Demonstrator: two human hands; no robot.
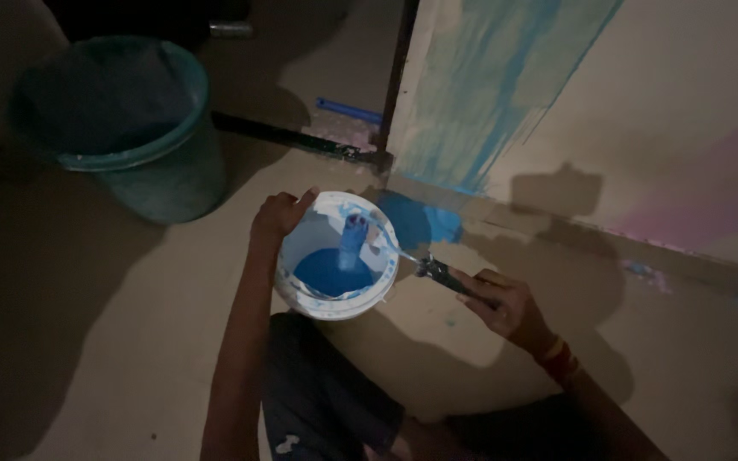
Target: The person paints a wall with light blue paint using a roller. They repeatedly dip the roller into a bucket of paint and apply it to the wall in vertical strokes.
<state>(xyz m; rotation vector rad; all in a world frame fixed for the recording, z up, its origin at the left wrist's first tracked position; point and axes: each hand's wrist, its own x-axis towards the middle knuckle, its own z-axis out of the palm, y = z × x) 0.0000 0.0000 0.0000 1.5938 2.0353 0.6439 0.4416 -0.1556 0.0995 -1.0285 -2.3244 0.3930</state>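
I see a small white plastic bucket of blue paint [336, 256] on the floor [130, 341], just beside my knee. My left hand [277, 218] clamps its rim. My right hand [506, 303] is closed around the dark handle of a paint roller [356, 239], whose head dips into the paint. A large green bucket [130, 128] stands well apart, a blue-streaked wall [557, 102] near.
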